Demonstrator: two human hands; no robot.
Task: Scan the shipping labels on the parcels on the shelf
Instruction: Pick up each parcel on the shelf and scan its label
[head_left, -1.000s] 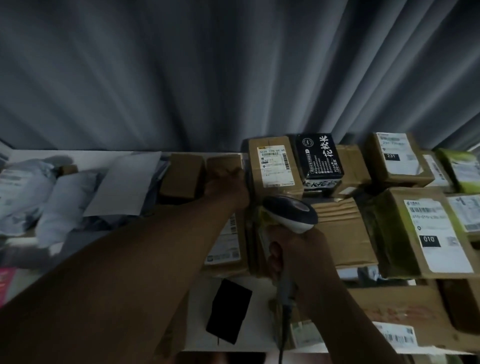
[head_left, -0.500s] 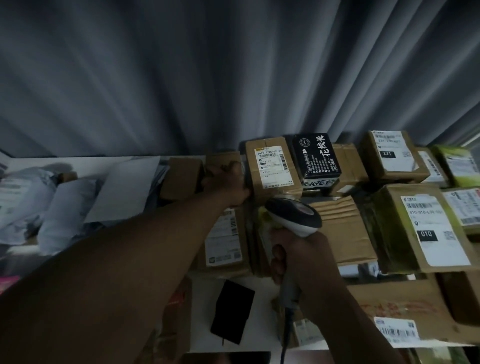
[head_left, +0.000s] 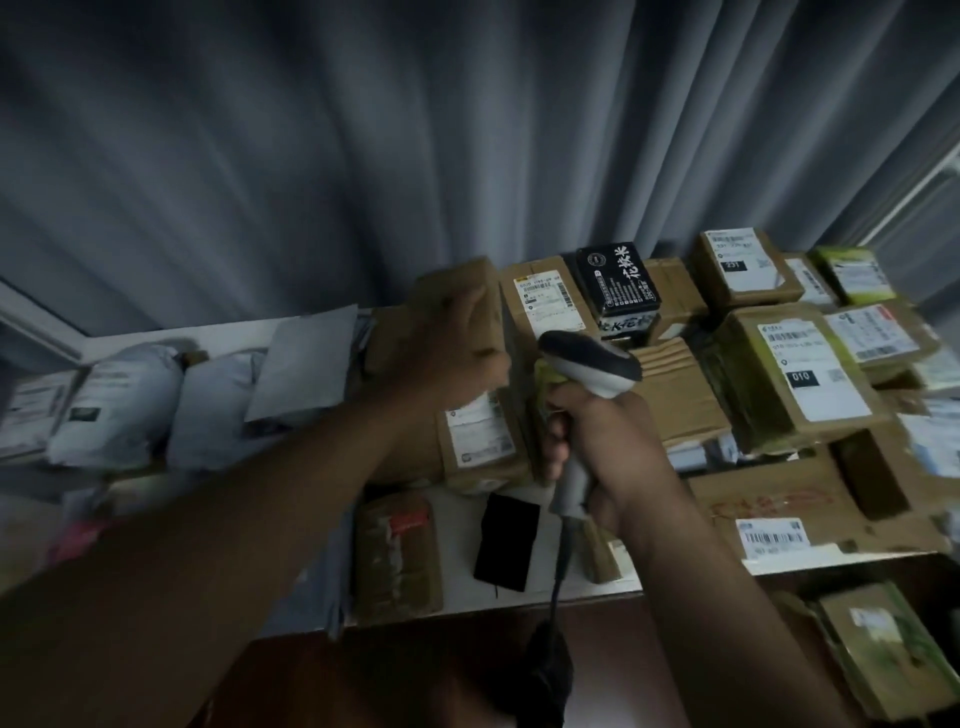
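Gripping a plain brown cardboard box (head_left: 457, 291), the left hand (head_left: 457, 348) curls its fingers round the box's near face and holds it tilted above the pile, at about eleven o'clock from the scanner. The right hand (head_left: 602, 447) is wrapped tight round the grey handle of a white-and-dark handheld barcode scanner (head_left: 589, 364), whose head points toward twelve o'clock and whose black cable (head_left: 558, 577) hangs down toward six o'clock. Just beneath the lifted box lies a brown carton with a white shipping label (head_left: 480, 441), touching the scanner hand's nine o'clock side. At one o'clock from the scanner stands a black printed box with white characters (head_left: 618, 286); at three o'clock sits a large brown parcel labelled 010 (head_left: 800, 374). All rest on a white shelf (head_left: 519, 592). Grey plastic mailer bags (head_left: 130, 405) lie well apart at nine o'clock. A flat black rectangular object (head_left: 506, 540) lies on the shelf at seven o'clock from the scanner. Grey pleated curtains (head_left: 363, 145) hang behind.
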